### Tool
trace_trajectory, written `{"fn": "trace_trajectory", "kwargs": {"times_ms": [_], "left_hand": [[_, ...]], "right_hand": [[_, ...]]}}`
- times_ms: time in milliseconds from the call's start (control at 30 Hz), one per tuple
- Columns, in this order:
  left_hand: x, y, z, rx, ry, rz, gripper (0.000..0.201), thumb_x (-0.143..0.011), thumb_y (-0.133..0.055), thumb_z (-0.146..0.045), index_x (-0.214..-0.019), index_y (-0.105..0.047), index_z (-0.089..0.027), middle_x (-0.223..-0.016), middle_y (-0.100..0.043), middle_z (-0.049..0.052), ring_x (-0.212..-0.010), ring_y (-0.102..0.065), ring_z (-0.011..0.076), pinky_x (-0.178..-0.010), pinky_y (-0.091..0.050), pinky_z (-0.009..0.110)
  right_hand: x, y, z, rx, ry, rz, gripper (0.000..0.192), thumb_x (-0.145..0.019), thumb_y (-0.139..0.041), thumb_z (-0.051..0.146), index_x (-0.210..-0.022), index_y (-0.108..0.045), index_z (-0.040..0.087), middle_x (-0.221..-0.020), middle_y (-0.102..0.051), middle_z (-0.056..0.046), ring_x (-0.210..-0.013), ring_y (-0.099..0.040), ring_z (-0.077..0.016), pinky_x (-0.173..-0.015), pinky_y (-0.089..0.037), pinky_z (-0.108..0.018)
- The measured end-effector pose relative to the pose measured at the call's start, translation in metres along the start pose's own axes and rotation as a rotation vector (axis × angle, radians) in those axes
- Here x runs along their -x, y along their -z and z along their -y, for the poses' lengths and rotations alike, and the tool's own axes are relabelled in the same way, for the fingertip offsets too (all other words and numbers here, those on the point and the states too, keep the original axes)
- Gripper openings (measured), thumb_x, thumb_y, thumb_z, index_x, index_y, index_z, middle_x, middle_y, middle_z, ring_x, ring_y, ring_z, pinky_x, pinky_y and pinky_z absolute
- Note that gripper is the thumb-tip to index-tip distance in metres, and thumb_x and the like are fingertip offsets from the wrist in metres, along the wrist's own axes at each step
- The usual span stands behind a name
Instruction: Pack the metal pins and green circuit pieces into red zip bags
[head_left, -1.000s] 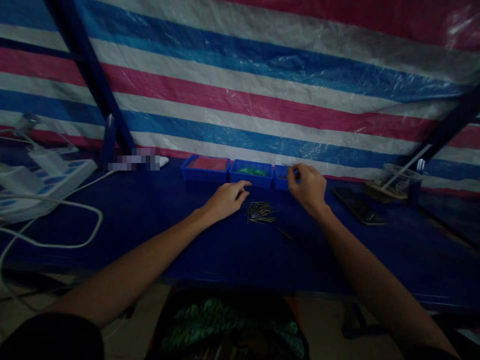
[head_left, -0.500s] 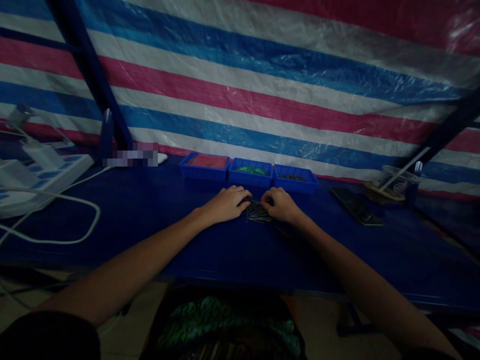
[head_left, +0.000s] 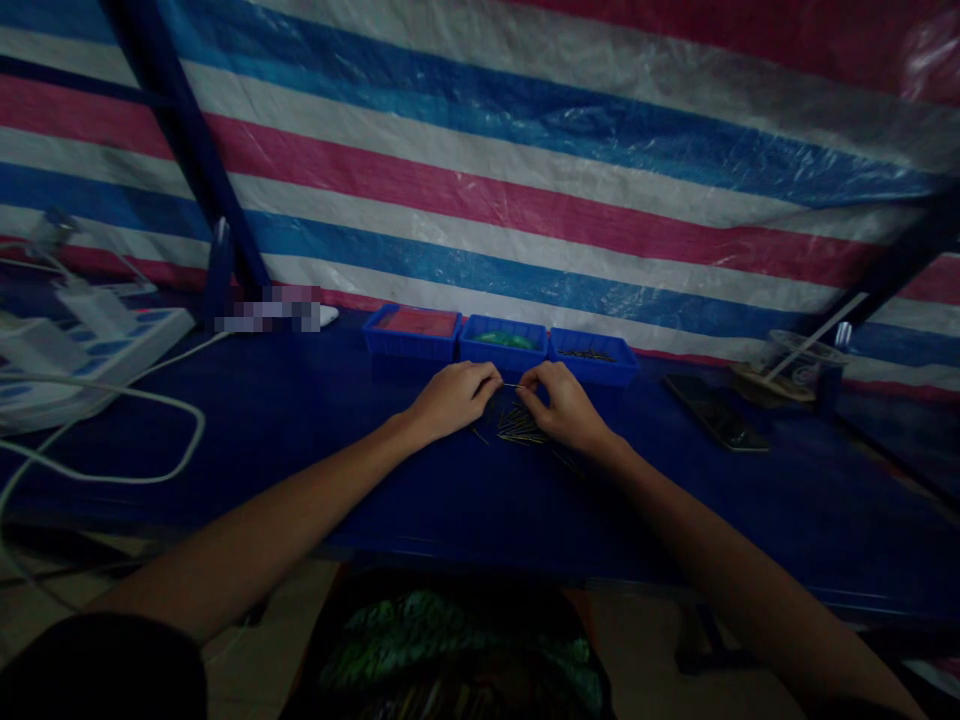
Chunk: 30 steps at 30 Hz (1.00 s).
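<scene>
A thin metal rod (head_left: 511,385) is stretched level between my two hands, raised slightly over the blue table. Its left end is pinched in the fingertips of my left hand (head_left: 456,400). The fingers and thumb of my right hand (head_left: 564,405) close on its other end. Just below them lies a small loose pile of similar thin, dark and brassy rods (head_left: 520,424). One stray rod (head_left: 480,436) lies left of the pile, and a few more (head_left: 568,462) lie to the right. Their exact kind is too small and dark to make out.
Behind my hands stand three blue bins: one with reddish flat material (head_left: 417,321), one with green material (head_left: 498,340), one with thin rods (head_left: 589,355). A phone (head_left: 714,412) and a plastic cup (head_left: 804,355) are right. A power strip (head_left: 127,355) and white cable (head_left: 196,430) occupy the left.
Both hands have lifted off the pile and moved slightly away from me. A single rod now spans between their fingertips, and a stray one shows left of the pile.
</scene>
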<state>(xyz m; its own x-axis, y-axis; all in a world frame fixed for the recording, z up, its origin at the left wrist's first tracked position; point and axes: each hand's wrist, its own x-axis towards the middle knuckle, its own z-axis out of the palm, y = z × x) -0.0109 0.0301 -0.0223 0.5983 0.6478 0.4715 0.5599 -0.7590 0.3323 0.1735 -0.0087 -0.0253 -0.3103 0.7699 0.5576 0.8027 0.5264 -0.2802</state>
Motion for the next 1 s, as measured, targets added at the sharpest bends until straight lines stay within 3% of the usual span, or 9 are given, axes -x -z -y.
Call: {"fn": "trace_trajectory", "kwargs": {"times_ms": [233,600,867,1000], "left_hand": [[-0.001,-0.001,-0.001,0.048,-0.093,-0.011,0.022,-0.085,-0.043,-0.018,-0.094,-0.063,-0.015,-0.090,-0.067,0.007,-0.083,-0.059,0.0165,-0.075,-0.044,0.030],[0.000,-0.001,0.001,0.012,-0.122,-0.008,0.022,-0.084,-0.047,-0.021,-0.095,-0.064,-0.015,-0.091,-0.068,0.008,-0.084,-0.059,0.0177,-0.076,-0.044,0.031],[0.000,0.000,0.000,-0.019,-0.108,-0.001,0.029,-0.085,-0.042,-0.016,-0.101,-0.066,-0.018,-0.093,-0.069,0.007,-0.082,-0.061,0.0182,-0.075,-0.045,0.032],[0.001,0.000,-0.002,-0.046,-0.089,-0.029,0.030,-0.087,-0.042,-0.019,-0.110,-0.060,-0.016,-0.096,-0.068,0.009,-0.084,-0.061,0.0183,-0.076,-0.046,0.032]], "right_hand": [[0.000,0.004,0.009,0.093,-0.014,-0.058,0.014,-0.085,-0.046,0.024,-0.078,-0.056,0.019,-0.078,-0.060,-0.007,-0.076,-0.052,-0.0196,-0.070,-0.040,-0.032],[0.003,0.002,0.018,0.116,-0.074,-0.144,0.019,-0.087,-0.043,0.027,-0.077,-0.057,0.019,-0.074,-0.061,-0.006,-0.073,-0.053,-0.0194,-0.067,-0.039,-0.031],[0.004,0.007,0.023,0.178,0.005,-0.093,0.015,-0.084,-0.048,0.026,-0.089,-0.059,0.018,-0.078,-0.062,-0.006,-0.075,-0.052,-0.0191,-0.068,-0.038,-0.031],[0.004,0.007,0.024,0.246,0.003,-0.093,0.016,-0.086,-0.045,0.023,-0.086,-0.060,0.017,-0.080,-0.063,-0.006,-0.075,-0.052,-0.0183,-0.067,-0.036,-0.030]]}}
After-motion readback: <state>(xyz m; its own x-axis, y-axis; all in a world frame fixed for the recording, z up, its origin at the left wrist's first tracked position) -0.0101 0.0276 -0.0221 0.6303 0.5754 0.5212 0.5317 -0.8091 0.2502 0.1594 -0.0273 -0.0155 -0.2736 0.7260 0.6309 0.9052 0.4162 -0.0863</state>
